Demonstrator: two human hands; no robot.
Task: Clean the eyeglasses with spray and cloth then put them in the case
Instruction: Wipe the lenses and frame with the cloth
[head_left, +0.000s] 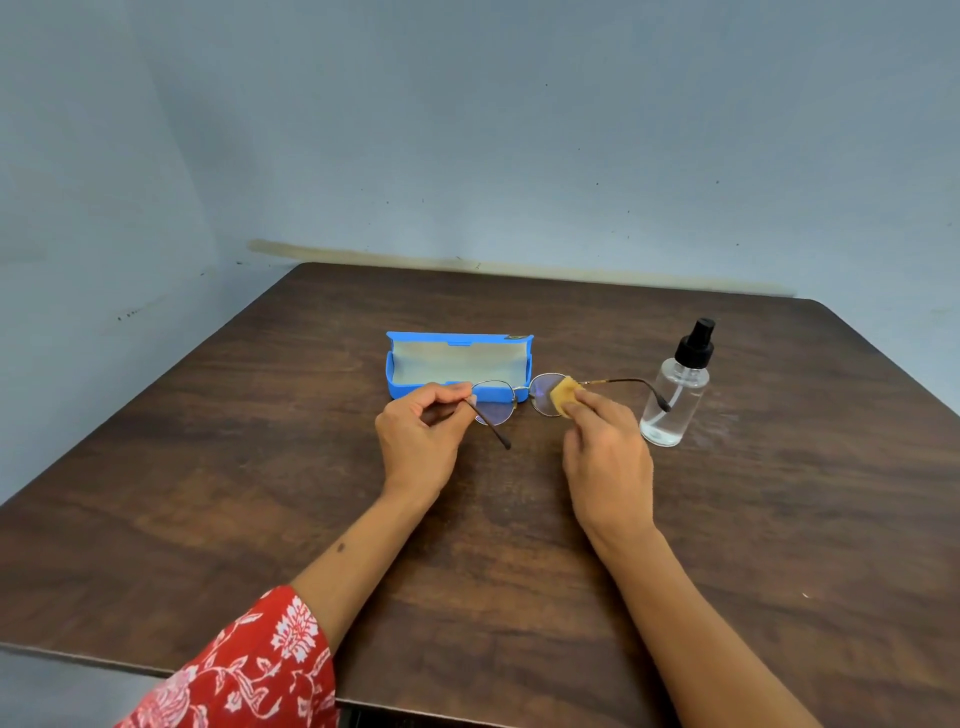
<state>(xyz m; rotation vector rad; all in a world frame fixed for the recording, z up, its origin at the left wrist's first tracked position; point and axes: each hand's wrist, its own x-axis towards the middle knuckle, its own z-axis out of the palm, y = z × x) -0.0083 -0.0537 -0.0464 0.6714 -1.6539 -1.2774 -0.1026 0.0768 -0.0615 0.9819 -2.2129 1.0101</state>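
Left hand (421, 431) pinches glasses (519, 397) held crosswise, right hand (605, 452) pinches cloth (563, 396) on lens; open case (457, 364) just beyond left hand.

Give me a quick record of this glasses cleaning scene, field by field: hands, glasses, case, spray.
left hand: pinches the eyeglasses near the left lens
right hand: presses a small yellow cloth on the right lens
case: blue, open, nothing seen inside, behind the glasses
spray bottle: upright, right of the hands, untouched
table: dark wood
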